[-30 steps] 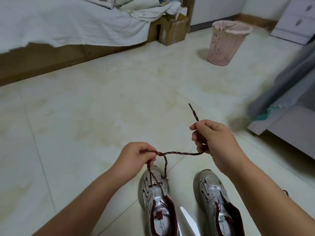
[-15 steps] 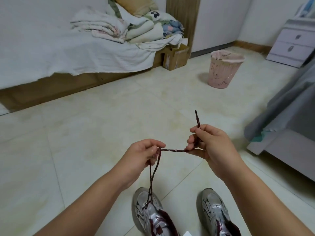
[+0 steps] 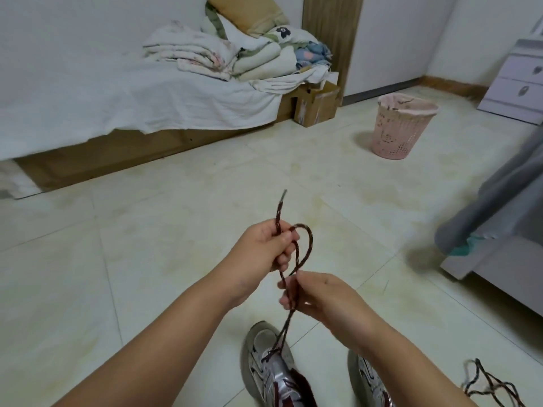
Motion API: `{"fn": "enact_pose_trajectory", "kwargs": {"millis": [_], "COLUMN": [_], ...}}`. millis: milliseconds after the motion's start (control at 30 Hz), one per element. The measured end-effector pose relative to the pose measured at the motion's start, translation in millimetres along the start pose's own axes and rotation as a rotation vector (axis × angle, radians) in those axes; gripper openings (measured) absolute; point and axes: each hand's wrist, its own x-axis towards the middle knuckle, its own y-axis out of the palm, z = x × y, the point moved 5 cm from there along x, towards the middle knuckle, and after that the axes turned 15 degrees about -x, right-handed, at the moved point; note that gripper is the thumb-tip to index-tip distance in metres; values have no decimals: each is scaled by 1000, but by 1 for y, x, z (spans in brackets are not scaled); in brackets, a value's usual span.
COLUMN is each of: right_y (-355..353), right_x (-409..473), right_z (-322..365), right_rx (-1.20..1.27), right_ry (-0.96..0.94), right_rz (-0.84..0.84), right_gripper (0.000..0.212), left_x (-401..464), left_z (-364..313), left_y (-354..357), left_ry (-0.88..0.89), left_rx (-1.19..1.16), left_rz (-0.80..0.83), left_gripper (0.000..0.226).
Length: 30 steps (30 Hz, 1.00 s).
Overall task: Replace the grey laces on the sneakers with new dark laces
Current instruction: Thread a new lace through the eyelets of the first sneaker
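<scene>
A pale tiled floor [image 3: 147, 259] fills most of the room, its cream tiles mottled with yellowish stains. At the far left beyond it stands a low wooden bed [image 3: 117, 151] draped in a white sheet, with folded bedding [image 3: 235, 51] heaped at its right end. Just right of the bed sits an open cardboard box [image 3: 316, 105], and further right a pink plastic bin [image 3: 399, 129] stands on the tiles. In the middle, nearer than the bed, the left hand [image 3: 264, 249] is closed around the dark lace [image 3: 305, 251], whose tipped end sticks up out of the fist while a loop curls out to the right. Just right of and below it, the right hand [image 3: 320, 296] pinches both strands of the lace where they cross. The strands run down to the toe eyelets of the left silver sneaker [image 3: 270, 368], near the bottom edge; the right sneaker [image 3: 367, 377] stands just beside it, partly hidden by the forearm. Right of the sneakers, a second dark lace [image 3: 493, 386] lies tangled on the tiles. Far right of the bed are a lilac drawer unit [image 3: 520, 83] and grey fabric [image 3: 493, 207] hanging over a pale piece of furniture.
</scene>
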Motion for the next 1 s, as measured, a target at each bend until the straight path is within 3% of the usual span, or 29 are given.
{"fn": "enact_pose_trajectory", "kwargs": {"millis": [167, 367, 533, 700, 833, 1000], "right_y": [-30, -53, -69, -73, -66, -55], "right_x": [-6, -5, -5, -10, -14, -10], "right_z": [-1, -8, 14, 42, 62, 69], "right_rx": [-169, -57, 47, 104, -27, -111], "right_ry": [-52, -10, -126, -227, -298, -326], "right_rz": [-306, -446, -558, -591, -559, -540], "right_gripper": [24, 23, 25, 24, 26, 26], "left_x": [9, 12, 7, 5, 6, 2], "left_z": [2, -1, -10, -23, -25, -39], "left_y": [1, -7, 2, 12, 21, 41], "left_ry": [74, 124, 150, 190, 185, 318], "left_rx": [-60, -93, -145, -184, -227, -12], "left_rz": [-109, -216, -164, -140, -147, -164], "left_gripper": [22, 22, 22, 23, 22, 23]}}
